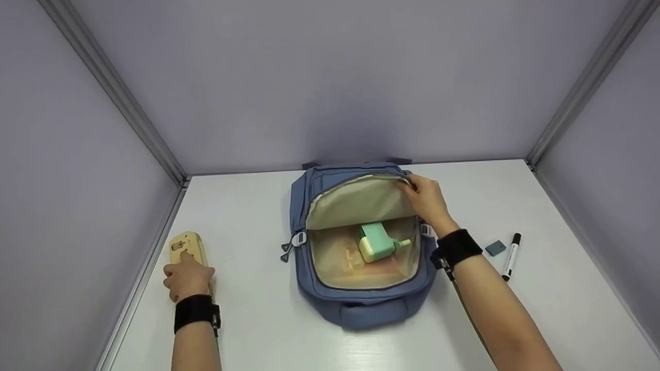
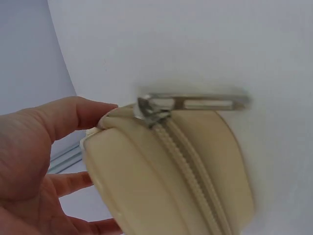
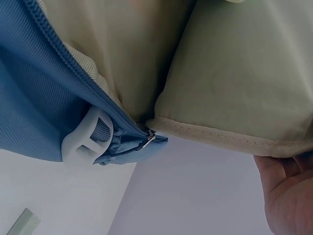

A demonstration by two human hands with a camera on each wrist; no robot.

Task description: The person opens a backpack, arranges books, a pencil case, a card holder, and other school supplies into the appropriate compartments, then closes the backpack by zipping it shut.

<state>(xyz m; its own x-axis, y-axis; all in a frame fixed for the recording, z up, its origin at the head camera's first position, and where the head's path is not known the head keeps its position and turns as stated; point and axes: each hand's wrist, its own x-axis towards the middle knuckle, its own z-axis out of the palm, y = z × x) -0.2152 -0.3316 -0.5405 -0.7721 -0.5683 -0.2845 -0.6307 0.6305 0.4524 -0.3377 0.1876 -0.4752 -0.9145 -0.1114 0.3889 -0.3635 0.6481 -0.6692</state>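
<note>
At the left, my left hand [image 1: 188, 276] grips a pale yellow zippered pencil case [image 1: 186, 245]. In the left wrist view, the thumb and fingers lie along either side of the pencil case [image 2: 139, 178], and its metal zip pull sticks out. A blue backpack [image 1: 374, 312] lies with its front compartment unzipped. My right hand [image 1: 428, 201] pinches the edge of the raised beige-lined flap [image 3: 239, 93]; some fingertips are hidden behind it. Inside the compartment sits a green and yellow block with a small crank-like handle [image 1: 379, 241], resembling a pencil sharpener.
Right of the backpack lie a small dark grey-green rectangular piece [image 1: 495, 248] and a black-capped white marker [image 1: 511, 256]. The white table [image 1: 252, 319] is bordered by grey panels at the back and both sides. A white buckle [image 3: 88, 137] hangs at the backpack's side.
</note>
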